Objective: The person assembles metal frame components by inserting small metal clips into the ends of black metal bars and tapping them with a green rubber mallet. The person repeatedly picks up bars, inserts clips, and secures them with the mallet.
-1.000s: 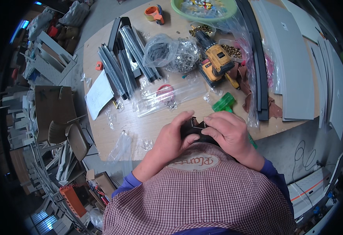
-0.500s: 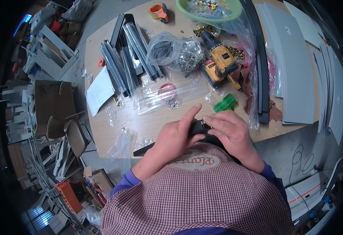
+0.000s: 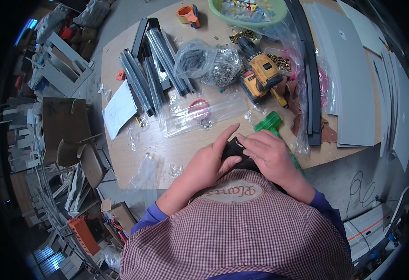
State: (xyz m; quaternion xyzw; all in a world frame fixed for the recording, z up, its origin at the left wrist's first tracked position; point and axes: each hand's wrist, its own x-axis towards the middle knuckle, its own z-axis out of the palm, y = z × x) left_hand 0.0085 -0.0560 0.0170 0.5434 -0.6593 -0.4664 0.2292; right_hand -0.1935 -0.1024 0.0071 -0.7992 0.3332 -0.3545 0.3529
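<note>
Across the desk [image 3: 186, 147]: stack of long grey panels [image 3: 353, 93], right side; long dark strips [image 3: 311, 98], just left of the panels; film-wrapped dark profiles [image 3: 137, 81], left side.

At the near edge: left hand [image 3: 209, 164], curled round a dark, channel-like part [image 3: 232, 150], index finger raised; right hand [image 3: 270, 153], thumb and forefinger pinched at that part's upper end. Part's location: in front of the checked apron [image 3: 237, 228], between both hands. Risk, as judged: the part seems supported by the hands alone, so a slackened left grip could let it drop; a skewed push from the right could mark its finish or nip a fingertip.

Containers: green basin [image 3: 235, 22], holding small packets with yellow and white pieces; clear bag of dark grey pieces [image 3: 188, 60], against a clear bag of silver hardware [image 3: 225, 67]; clear tub [image 3: 259, 37] and second tub [image 3: 274, 50], both of brass-coloured fittings, near the yellow-and-black cordless drill [image 3: 266, 70].

Smallest: bright edge [image 3: 238, 143] at the right fingers [image 3: 252, 145]; separate bit or the part's own rim, cannot tell.
</note>
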